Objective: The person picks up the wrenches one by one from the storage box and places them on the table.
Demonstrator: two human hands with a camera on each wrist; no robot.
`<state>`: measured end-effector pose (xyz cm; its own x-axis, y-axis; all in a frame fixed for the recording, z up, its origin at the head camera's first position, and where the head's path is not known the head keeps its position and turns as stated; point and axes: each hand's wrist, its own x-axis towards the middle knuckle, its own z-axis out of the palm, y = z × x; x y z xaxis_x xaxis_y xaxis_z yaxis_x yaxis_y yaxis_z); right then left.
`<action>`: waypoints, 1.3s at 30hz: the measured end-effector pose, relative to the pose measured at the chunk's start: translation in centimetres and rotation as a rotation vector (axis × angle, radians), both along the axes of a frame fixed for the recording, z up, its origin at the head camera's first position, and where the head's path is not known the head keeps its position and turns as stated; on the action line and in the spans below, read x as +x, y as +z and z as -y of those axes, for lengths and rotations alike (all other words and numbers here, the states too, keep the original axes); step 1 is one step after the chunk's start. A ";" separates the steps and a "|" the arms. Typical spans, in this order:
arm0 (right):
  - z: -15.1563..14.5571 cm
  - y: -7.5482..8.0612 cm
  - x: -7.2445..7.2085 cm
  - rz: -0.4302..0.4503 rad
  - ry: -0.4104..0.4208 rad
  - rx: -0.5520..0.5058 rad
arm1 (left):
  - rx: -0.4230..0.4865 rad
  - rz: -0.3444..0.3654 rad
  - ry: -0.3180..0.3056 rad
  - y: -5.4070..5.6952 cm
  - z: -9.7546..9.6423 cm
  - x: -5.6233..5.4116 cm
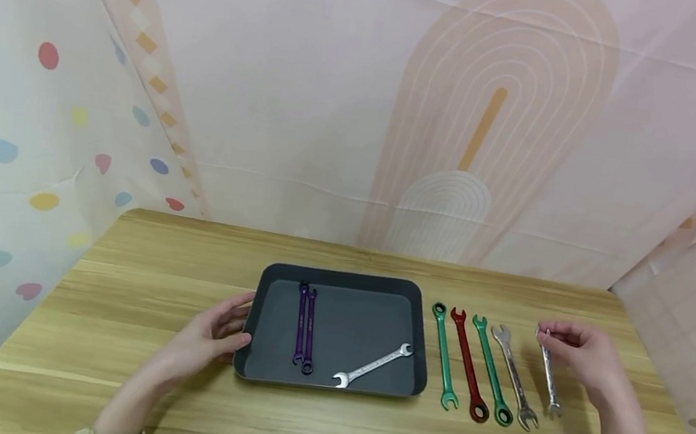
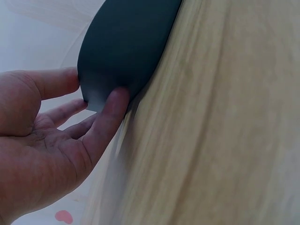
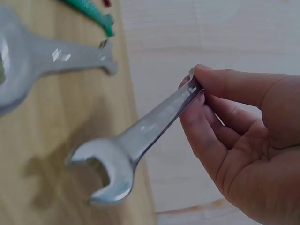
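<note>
My right hand (image 1: 587,355) pinches a silver wrench (image 1: 548,372) by its far end, between thumb and fingertips. In the right wrist view this wrench (image 3: 150,124) slants above the tabletop, its open-ended jaw toward the camera. My left hand (image 1: 206,338) touches the left side of a dark grey tray (image 1: 346,280), fingers extended and lightly bent. The left wrist view has those fingertips against the outer wall of the tray (image 2: 126,47). Two purple wrenches (image 1: 301,324) lie in the tray's left part, and a silver double open-end wrench (image 1: 371,365) slants at the lower right.
Right of the tray lie a green wrench (image 1: 444,358), a red wrench (image 1: 469,361), another green wrench (image 1: 492,368) and a silver wrench (image 1: 514,378), side by side. The wooden table (image 1: 135,277) meets a patterned cloth backdrop (image 1: 305,94) behind and at both sides.
</note>
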<state>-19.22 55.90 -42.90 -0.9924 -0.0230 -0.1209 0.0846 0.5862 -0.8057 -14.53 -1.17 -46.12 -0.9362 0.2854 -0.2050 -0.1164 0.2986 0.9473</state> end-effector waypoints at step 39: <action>0.2 -1.9 -0.9 -0.020 0.108 0.355 | 0.005 -0.016 0.007 0.0 -0.1 0.0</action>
